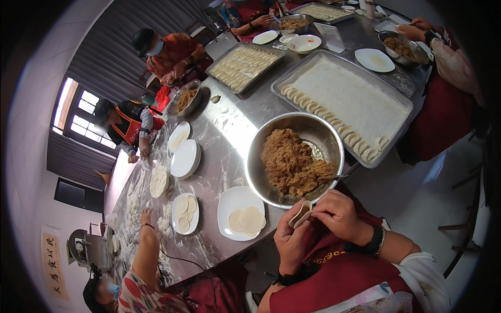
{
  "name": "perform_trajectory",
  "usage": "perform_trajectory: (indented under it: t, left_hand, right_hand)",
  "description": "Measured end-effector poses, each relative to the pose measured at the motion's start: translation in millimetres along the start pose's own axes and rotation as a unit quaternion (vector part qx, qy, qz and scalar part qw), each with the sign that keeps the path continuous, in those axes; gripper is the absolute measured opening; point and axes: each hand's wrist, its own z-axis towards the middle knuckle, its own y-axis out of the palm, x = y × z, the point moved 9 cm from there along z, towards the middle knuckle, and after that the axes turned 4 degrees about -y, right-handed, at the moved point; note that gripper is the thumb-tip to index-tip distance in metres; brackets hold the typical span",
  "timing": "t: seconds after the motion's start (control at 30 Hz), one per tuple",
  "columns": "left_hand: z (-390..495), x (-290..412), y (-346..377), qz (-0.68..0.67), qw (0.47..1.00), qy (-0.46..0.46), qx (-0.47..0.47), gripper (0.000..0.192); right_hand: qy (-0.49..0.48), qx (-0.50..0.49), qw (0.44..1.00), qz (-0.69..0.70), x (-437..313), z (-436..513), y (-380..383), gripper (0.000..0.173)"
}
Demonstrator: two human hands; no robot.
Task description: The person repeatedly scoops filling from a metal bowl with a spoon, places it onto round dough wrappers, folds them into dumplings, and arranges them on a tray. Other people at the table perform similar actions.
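Note:
Between my two hands is a dumpling point(300, 217), a round wrapper folded partway around brown filling that still shows in its open mouth. My left hand point(290, 234) cradles it from the left and below. The fingers of my right hand point(339, 216) pinch the wrapper's right edge. Just beyond them stands a large steel bowl point(253, 172) of brown minced filling point(287, 160), with a spoon handle point(332, 177) leaning over its rim. Left of my hands, a square white plate point(231, 195) bears several stacked round wrappers point(248, 221).
A flour-dusted steel tray point(352, 90) behind the bowl carries folded dumplings point(332, 121). A fuller dumpling tray point(244, 66) lies farther off. White plates point(184, 158), a flour bowl point(159, 180) and dough pieces point(164, 225) occupy the left. Co-workers point(143, 250) work around the steel table point(219, 150).

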Motion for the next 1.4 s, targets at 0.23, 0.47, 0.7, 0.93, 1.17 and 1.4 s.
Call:
perform_trajectory:
  t: [0.23,0.47,0.7,0.93,1.17,1.4]
  left_hand:
    - [0,4,1,-0.01,1.0,0.009,-0.016,0.04]
    - [-3,-3,2,-0.074,0.997,-0.038,0.003,0.036]
    - [-2,-8,4,-0.096,0.992,-0.067,-0.046,0.034]
    - [0,-8,4,-0.132,0.988,-0.074,-0.034,0.033]
    - [-1,-13,6,-0.092,0.988,-0.111,-0.052,0.031]
    - [-3,-13,3,-0.058,0.989,-0.111,-0.076,0.034]
  right_hand:
    - [0.185,0.02,0.974,0.128,21,-7,2,0.018]
    - [0.012,0.014,0.999,0.039,0,1,1,0.017]
    - [0.068,0.005,0.996,0.063,5,7,-3,0.017]
    - [0.022,-0.008,0.997,0.076,3,3,-1,0.017]
    - [0.028,-0.032,0.996,0.078,1,4,-1,0.016]
    - [0.13,-0.026,0.98,0.15,18,1,3,0.015]
